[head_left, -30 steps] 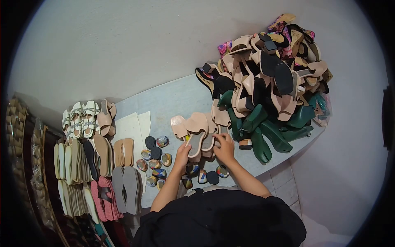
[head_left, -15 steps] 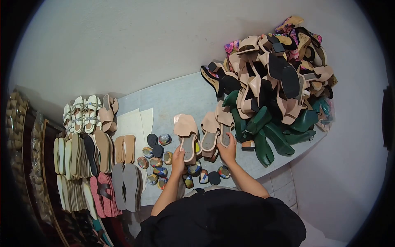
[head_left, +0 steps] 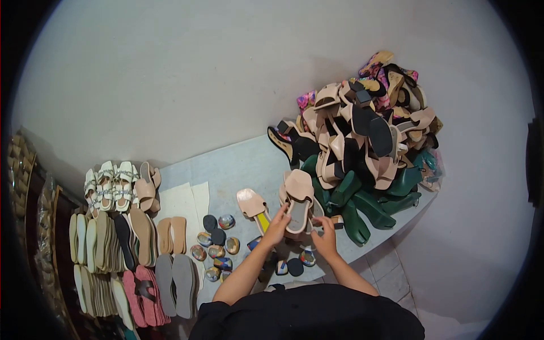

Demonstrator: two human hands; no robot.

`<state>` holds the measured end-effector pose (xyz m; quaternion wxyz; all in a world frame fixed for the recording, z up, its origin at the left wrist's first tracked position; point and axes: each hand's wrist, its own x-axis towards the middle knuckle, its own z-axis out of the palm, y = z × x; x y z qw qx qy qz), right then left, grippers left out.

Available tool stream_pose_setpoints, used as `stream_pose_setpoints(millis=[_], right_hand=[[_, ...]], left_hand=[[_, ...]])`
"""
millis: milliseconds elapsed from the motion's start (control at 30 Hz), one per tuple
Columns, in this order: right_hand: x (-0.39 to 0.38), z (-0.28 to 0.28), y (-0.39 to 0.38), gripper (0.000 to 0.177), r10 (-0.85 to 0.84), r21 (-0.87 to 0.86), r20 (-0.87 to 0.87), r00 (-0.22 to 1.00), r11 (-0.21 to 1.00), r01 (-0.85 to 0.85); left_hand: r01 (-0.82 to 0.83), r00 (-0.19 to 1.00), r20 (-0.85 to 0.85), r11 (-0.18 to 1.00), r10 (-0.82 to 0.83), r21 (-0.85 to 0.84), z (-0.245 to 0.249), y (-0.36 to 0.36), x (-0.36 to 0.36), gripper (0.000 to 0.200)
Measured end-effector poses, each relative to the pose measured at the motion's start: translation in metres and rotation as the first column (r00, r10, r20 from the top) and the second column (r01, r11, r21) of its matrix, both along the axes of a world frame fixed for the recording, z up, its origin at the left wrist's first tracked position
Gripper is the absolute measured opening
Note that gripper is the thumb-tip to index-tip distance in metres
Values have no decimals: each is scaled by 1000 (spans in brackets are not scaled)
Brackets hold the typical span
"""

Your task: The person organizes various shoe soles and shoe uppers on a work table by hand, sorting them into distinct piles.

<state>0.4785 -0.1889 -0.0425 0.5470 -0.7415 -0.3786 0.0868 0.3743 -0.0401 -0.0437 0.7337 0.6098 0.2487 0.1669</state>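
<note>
My left hand (head_left: 276, 226) grips the side of a beige slide sandal (head_left: 298, 187) with a grey insole, toe pointing away from me. That sandal lies over at least one similar sandal, mostly covered by it. On the right, my right hand (head_left: 324, 237) has its fingers bent at the heel-end edge of the sandals, closed on the lower one as far as I can see. Left of the pair lies another beige sandal (head_left: 250, 203), with a yellow strip showing on its insole. Small heel blocks (head_left: 232, 245), multicoloured and black, are scattered left of and below my hands.
A large heap of beige and black sandals (head_left: 371, 127) covers the right of the table (head_left: 209, 158). Green shoe lasts (head_left: 355, 224) lie in front of it. Stacked insoles (head_left: 102, 241), pink soles (head_left: 139, 289), grey soles (head_left: 174, 283) and white sandals (head_left: 123, 184) stand left.
My left hand has moved right with its sandal, which now overlaps the others. The sandal with the yellow strip is uncovered at left. The view has tilted, and the scene sits lower.
</note>
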Motion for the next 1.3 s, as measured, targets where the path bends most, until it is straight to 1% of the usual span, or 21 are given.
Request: stream_pose_setpoints(millis=[33, 100, 167, 267, 367, 467, 500, 533, 600, 633, 667, 733, 800, 867, 900, 933, 1000, 1067, 1100, 1267, 1300], right_hand=[[-5, 0, -1, 31, -4, 13, -22, 1000, 1000, 4], [-11, 1, -1, 30, -54, 18, -5, 999, 998, 54], [-18, 1, -3, 31, -120, 39, -4, 993, 992, 120], [-23, 16, -3, 29, -205, 45, 7, 979, 978, 204], [-9, 30, -1, 28, -237, 104, 75, 969, 968, 228], [16, 57, 5, 27, -291, 138, 193, 937, 954, 267], [32, 72, 11, 27, -309, 155, 246, 919, 948, 278], [52, 83, 18, 29, -304, 173, 291, 907, 949, 262], [95, 106, 38, 37, -372, 212, 439, 818, 928, 308], [116, 120, 49, 43, -394, 211, 483, 782, 919, 332], [139, 128, 61, 51, -422, 195, 549, 722, 904, 380], [173, 146, 81, 65, -435, 26, 594, 677, 851, 524], [209, 151, 92, 58, -369, -79, 741, 560, 781, 619], [250, 152, 93, 50, -309, -37, 758, 574, 859, 511], [267, 155, 96, 46, -280, -17, 769, 575, 890, 455], [271, 171, 96, 32, -412, 160, 722, 556, 881, 446], [288, 210, 87, 25, -416, 184, 420, 806, 909, 374], [313, 233, 82, 23, -400, 283, 408, 821, 910, 303], [318, 242, 79, 27, -346, 334, 391, 853, 917, 219], [344, 256, 75, 29, -321, 303, 348, 881, 928, 219], [349, 255, 76, 28, -325, 305, 349, 879, 926, 221]], left_hand=[[81, 996, 45, 997, -82, 6, 0, -1, 4, 56], [126, 992, -42, 953, -119, 276, -14, 1, 10, 56], [202, 979, -134, 848, -156, 489, -25, 8, 11, 57], [356, 868, -480, 833, -128, 423, -62, 15, 12, 57], [146, 945, -326, 835, 42, 530, -58, -12, 23, 53], [229, 869, -481, 770, 114, 595, -16, -26, 33, 51], [202, 854, -458, 654, 247, 729, -5, -32, 31, 44], [158, 893, -387, 644, 231, 748, -4, -30, 31, 39], [66, 951, -239, 625, 198, 778, -8, -21, 21, 31], [-50, 959, -103, 519, 263, 854, -12, -19, 17, 24], [-74, 950, -102, 531, 296, 844, -14, -18, 12, 23], [-132, 925, -96, 549, 367, 825, -8, -16, 11, 23], [-265, 902, 11, 534, 431, 803, 4, -15, 23, 21], [-387, 874, 152, 474, 462, 791, 23, -7, 40, 21], [-406, 881, 186, 493, 436, 769, 33, -3, 48, 22], [-437, 872, 235, 467, 430, 769, 41, 1, 58, 22], [-487, 856, 322, 424, 404, 763, 54, 6, 77, 21], [-508, 851, 353, 437, 388, 742, 67, 10, 98, 19], [-520, 846, 369, 437, 386, 734, 76, 9, 108, 19], [-527, 849, 409, 474, 334, 705, 103, 14, 153, 17], [-521, 853, 425, 425, 305, 741, 104, 20, 161, 20]])
